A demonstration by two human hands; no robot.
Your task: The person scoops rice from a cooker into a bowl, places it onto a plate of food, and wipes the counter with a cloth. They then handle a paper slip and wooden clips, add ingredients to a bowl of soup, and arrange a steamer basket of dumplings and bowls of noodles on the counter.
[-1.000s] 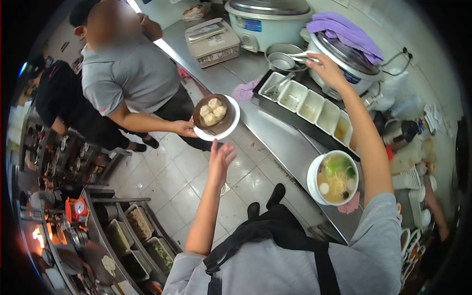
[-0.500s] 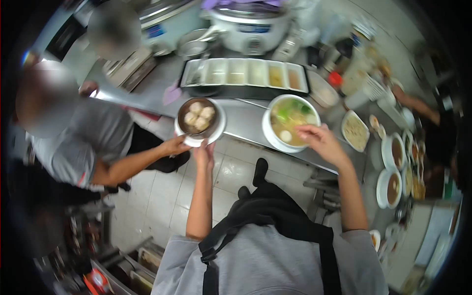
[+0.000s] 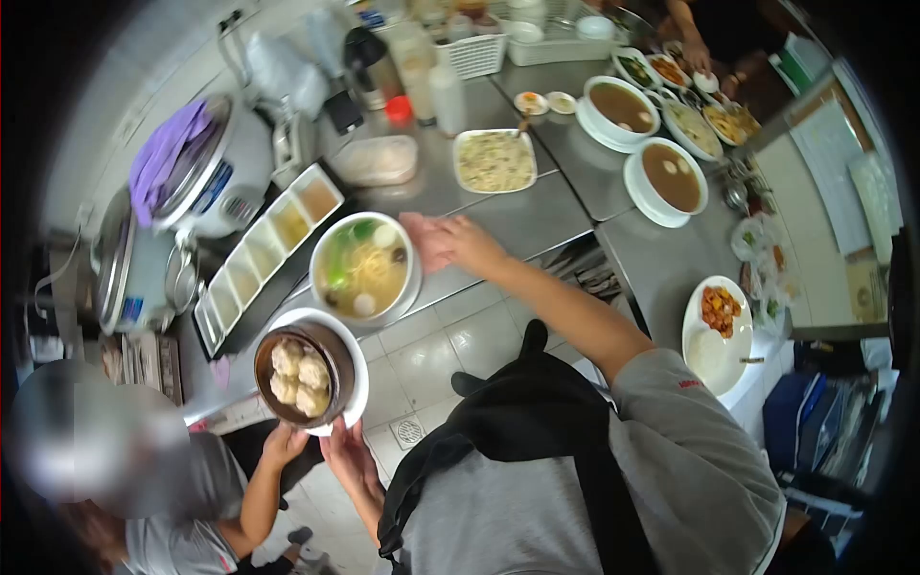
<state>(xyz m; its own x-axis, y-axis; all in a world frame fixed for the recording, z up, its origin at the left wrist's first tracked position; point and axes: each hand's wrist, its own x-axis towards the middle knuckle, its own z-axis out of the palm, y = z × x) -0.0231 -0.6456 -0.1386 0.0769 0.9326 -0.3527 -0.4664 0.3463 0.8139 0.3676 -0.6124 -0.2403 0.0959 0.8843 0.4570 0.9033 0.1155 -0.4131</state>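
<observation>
My left hand (image 3: 350, 460) is closed on the near rim of a white plate (image 3: 356, 383). A round brown steamer basket (image 3: 342, 369) on it holds several pale dumplings (image 3: 302, 377). A co-worker's hand (image 3: 286, 443) touches the same plate at its left. Just right of a white bowl (image 3: 410, 287) of noodle soup, my right hand (image 3: 477, 246) is closed at a pink, cloth-like piece (image 3: 426, 241) beside the bowl. Yellow noodles (image 3: 367, 273), greens and pale balls show in the broth. The bowl stands on the steel counter's edge.
A row of white condiment tubs (image 3: 259, 257) runs along the counter, beside a large cooker (image 3: 216, 177). Farther right are a tray of chopped food (image 3: 494, 161), two brown soup bowls (image 3: 671, 177) and a rice plate (image 3: 717, 331). The co-worker (image 3: 187, 470) stands close at left.
My view has turned to the right. My right hand has moved from over the soup bowl's rim to the counter beside it. The dumpling plate stays in my left hand and the co-worker's.
</observation>
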